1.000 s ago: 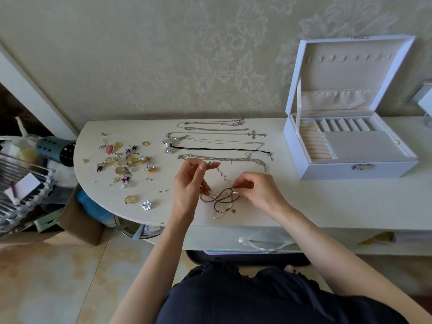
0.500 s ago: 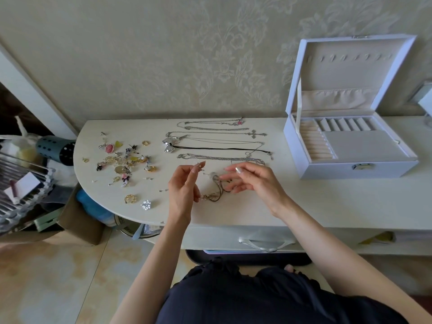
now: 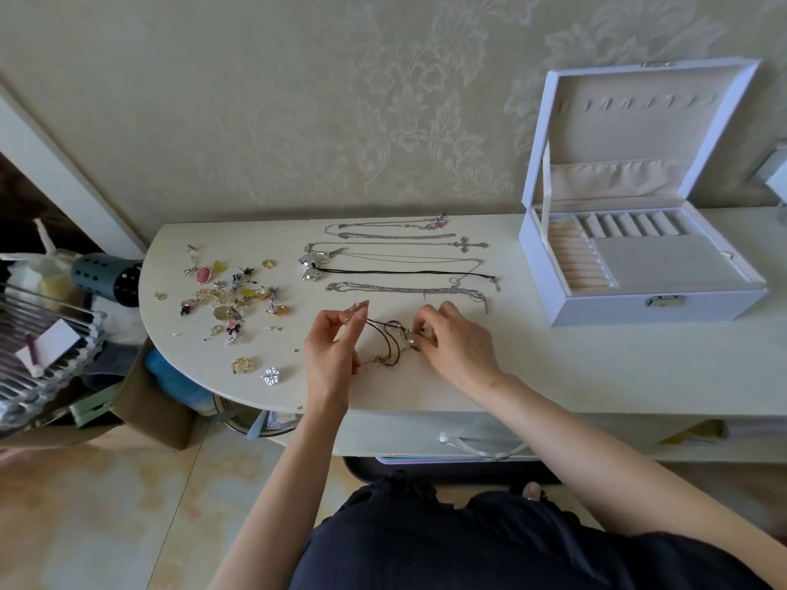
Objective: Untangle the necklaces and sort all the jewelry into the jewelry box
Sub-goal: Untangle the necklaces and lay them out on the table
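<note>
— Where are the hands?

— Both are over the front of the pale, round-ended tabletop (image 3: 553, 364), with bare forearms reaching in from below. The left hand (image 3: 334, 347) stands on its edge with the wrist low and the fingers lifted. Thumb and forefinger meet at the tips on a fine strand, and the other fingers curl loosely behind them.

— And the right?

— The right hand (image 3: 458, 349) lies knuckles up, its fingers bent inward and bunched. Their tips pinch the near end of the tangle of dark brown cord and thin gold chain (image 3: 388, 340).

— So the tangle lies between them?

— Yes, stretched between the two hands, its loops resting on the tabletop.

— The rest of the jewelry?

— Silver chains and a black cord laid out in straight rows (image 3: 404, 266) lie just behind the hands. A scattered heap of small earrings, rings and charms (image 3: 230, 295) sits to the left. The white hinged jewelry box (image 3: 596, 310) stands at the right, well apart, with its lid upright and its beige trays showing.
</note>
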Action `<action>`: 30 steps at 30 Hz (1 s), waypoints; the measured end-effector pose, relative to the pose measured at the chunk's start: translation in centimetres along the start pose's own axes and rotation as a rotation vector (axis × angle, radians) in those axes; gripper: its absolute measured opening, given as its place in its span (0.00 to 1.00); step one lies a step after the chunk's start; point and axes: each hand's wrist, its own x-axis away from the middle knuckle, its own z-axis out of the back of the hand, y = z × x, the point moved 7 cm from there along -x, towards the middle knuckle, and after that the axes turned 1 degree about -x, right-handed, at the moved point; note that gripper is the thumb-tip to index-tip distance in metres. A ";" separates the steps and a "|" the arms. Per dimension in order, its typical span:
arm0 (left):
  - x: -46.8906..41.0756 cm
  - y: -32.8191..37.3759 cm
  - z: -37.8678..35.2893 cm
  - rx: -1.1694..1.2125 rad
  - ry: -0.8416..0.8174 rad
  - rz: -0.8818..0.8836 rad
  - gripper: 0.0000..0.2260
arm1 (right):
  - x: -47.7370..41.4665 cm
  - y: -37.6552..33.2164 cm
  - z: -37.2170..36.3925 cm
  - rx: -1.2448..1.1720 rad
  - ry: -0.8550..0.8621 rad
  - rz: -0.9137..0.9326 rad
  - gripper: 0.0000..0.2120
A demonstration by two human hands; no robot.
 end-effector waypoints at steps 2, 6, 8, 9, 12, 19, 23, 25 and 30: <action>-0.2 -0.4 0.3 -0.027 0.012 -0.010 0.12 | -0.1 0.5 0.2 -0.033 0.010 -0.041 0.05; -0.5 -1.0 0.5 -0.067 0.020 0.005 0.11 | 0.2 2.0 0.6 -0.110 0.037 -0.151 0.02; -0.6 -1.0 0.7 -0.112 0.058 0.011 0.13 | 0.5 2.7 0.9 -0.180 0.067 -0.195 0.02; -0.6 -1.0 0.8 -0.119 0.070 0.002 0.13 | 0.6 3.0 1.1 -0.233 0.083 -0.217 0.01; -0.5 -0.9 0.9 -0.099 0.085 -0.012 0.13 | 1.0 4.0 1.3 -0.468 0.123 -0.279 0.05; -0.4 -0.9 1.0 -0.129 0.125 0.038 0.16 | 1.4 4.2 2.6 -0.933 0.234 -0.316 0.10; -0.6 -1.2 1.3 -0.153 0.143 0.055 0.16 | 1.4 4.1 3.7 -1.150 0.335 -0.304 0.07; -0.6 -1.2 1.5 -0.187 0.148 0.028 0.14 | 1.5 4.4 3.9 -1.164 0.378 -0.306 0.08; -0.4 -1.0 1.7 -0.279 0.177 -0.023 0.13 | 2.1 5.6 4.5 -1.005 0.547 -0.338 0.08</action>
